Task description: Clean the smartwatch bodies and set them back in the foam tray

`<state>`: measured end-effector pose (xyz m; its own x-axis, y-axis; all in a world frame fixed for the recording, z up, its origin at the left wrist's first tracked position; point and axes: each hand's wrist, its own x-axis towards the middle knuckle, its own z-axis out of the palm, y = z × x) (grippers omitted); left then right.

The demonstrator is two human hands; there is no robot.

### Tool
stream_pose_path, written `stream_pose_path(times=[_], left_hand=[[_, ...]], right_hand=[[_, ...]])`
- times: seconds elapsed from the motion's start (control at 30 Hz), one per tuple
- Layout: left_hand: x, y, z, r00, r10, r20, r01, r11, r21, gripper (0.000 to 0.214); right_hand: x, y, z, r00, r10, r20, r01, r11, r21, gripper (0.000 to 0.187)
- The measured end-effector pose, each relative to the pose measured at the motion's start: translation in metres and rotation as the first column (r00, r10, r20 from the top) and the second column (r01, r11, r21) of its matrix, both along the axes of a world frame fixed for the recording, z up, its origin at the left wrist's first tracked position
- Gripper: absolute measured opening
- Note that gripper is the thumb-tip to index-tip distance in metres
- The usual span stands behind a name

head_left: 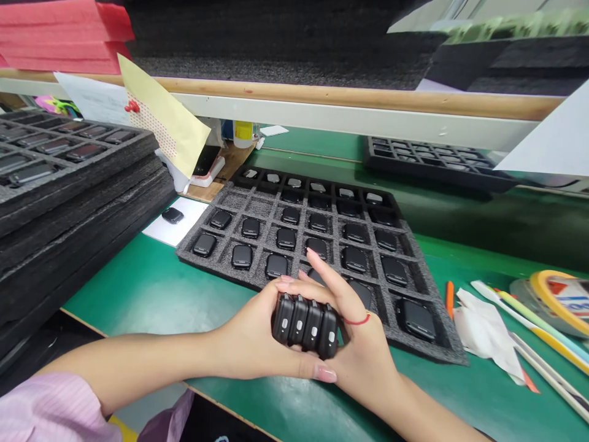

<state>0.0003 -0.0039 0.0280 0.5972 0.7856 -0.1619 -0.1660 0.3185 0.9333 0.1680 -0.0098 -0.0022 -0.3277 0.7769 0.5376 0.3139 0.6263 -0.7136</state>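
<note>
Between my two hands I hold a row of several black smartwatch cases (306,325), standing side by side with their silver side buttons facing me. My left hand (257,337) wraps the row from the left, its thumb stretched along the lower edge. From the right, my right hand (363,344) closes on the row, with one finger raised and a red ring on another. Just beyond both hands lies a dark foam tray (230,199) with compartments, many holding black watch cases (277,266). Two cells at its far left hold no watch. My hands hide part of the near row.
Stacked foam trays (83,245) rise at the left. One watch case (172,215) lies on white paper (188,212). Toothbrushes (529,319), a crumpled tissue (483,325) and a tape roll (561,301) lie at right. A shelf edge (322,110) crosses above, with another tray (437,159) behind.
</note>
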Motion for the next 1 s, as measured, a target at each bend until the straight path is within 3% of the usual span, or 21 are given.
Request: stream_pose_path(times=[0.1,0.23,0.3,0.4,0.43,0.5,0.53,0.6,0.67,0.73,0.8,0.87,1.0], left_hand=[[0.000,0.001,-0.001,1.000,0.017,0.005,-0.018,0.999,0.044,0.056],[0.000,0.003,-0.008,0.988,0.093,-0.127,-0.089,0.995,0.032,0.067],[-0.001,0.005,-0.013,0.973,0.140,-0.182,-0.131,0.989,0.062,0.069],[-0.001,0.007,-0.018,0.980,0.144,-0.136,-0.142,0.989,0.028,0.071],[-0.001,0.008,-0.019,0.985,0.133,-0.106,-0.134,0.991,-0.007,0.071],[-0.001,0.007,-0.020,0.991,0.107,-0.074,-0.112,0.991,-0.071,0.073],[-0.001,0.006,-0.020,0.992,0.096,-0.076,-0.102,0.991,-0.084,0.075],[0.000,0.003,-0.018,0.993,0.063,-0.105,-0.073,0.993,-0.091,0.079],[0.001,0.000,-0.016,0.990,0.009,-0.142,-0.022,0.996,-0.091,0.085],[0.001,-0.003,-0.013,0.983,-0.051,-0.174,0.035,0.995,-0.092,0.096],[0.001,-0.004,-0.013,0.976,-0.096,-0.196,0.079,0.993,-0.091,0.106],[0.001,-0.003,-0.014,0.970,-0.116,-0.215,0.100,0.992,-0.081,0.106],[0.001,0.000,-0.023,0.960,-0.123,-0.251,0.123,0.992,-0.016,0.070]], right_hand=[[-0.001,0.002,0.000,1.000,0.017,0.014,-0.016,1.000,-0.011,0.077],[-0.005,0.003,0.001,0.998,0.035,0.045,-0.032,0.998,-0.057,0.091],[-0.003,0.001,0.005,0.993,0.057,0.105,-0.049,0.996,-0.077,0.098],[0.012,-0.002,0.017,0.972,0.055,0.228,-0.045,0.998,-0.052,0.111],[0.022,-0.002,0.023,0.963,0.027,0.268,-0.019,0.999,-0.034,0.103],[0.048,0.001,0.032,0.912,-0.160,0.378,0.175,0.985,-0.004,0.064],[0.064,0.004,0.036,0.848,-0.295,0.440,0.324,0.946,0.009,0.045],[0.098,0.014,0.038,0.612,-0.560,0.559,0.650,0.759,0.049,0.035],[0.130,0.026,0.033,0.425,-0.646,0.635,0.802,0.594,0.067,0.032],[0.154,0.039,0.024,0.313,-0.637,0.705,0.878,0.478,0.042,0.023],[0.169,0.049,0.013,0.270,-0.602,0.752,0.918,0.396,-0.013,0.019],[0.177,0.057,0.006,0.284,-0.580,0.763,0.934,0.347,-0.084,0.021],[0.190,0.062,0.007,0.388,-0.635,0.668,0.919,0.321,-0.229,0.022]])
